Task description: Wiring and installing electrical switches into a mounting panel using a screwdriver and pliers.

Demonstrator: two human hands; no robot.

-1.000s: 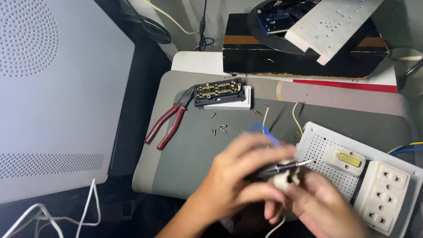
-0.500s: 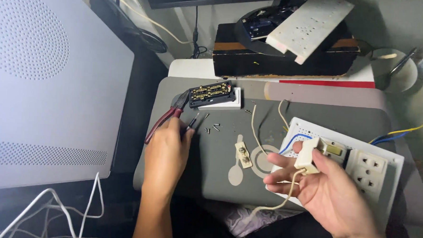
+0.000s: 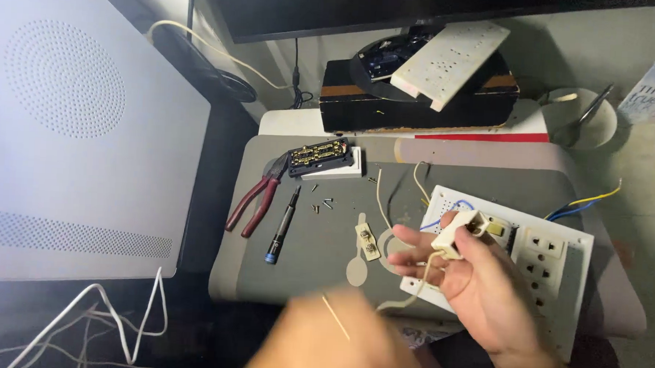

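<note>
My right hand [image 3: 477, 286] is raised over the near edge of a white perforated switch board [image 3: 558, 290]. It grips a small cream electrical part [image 3: 456, 230] between thumb and fingers, and a pale wire hangs from the part. My left hand [image 3: 335, 350] is a blur at the bottom edge, below the grey mat [image 3: 316, 268]. A thin pale strand [image 3: 334, 318] crosses it, and I cannot tell whether the hand holds it. A black screwdriver with a blue end [image 3: 281, 226] lies on the mat beside red-handled pliers [image 3: 251, 203].
A socket module with brass contacts [image 3: 321, 159], loose screws [image 3: 321, 204] and a small cream fitting [image 3: 368, 242] lie on the mat. A black box [image 3: 419, 107] carrying a white panel [image 3: 451, 53] stands behind. A large white perforated panel [image 3: 72, 136] is on the left, with white cables [image 3: 100, 321] below it.
My left hand has drawn back from the pliers area to the bottom edge, and the screwdriver now lies on the mat. My right hand still holds the cream part.
</note>
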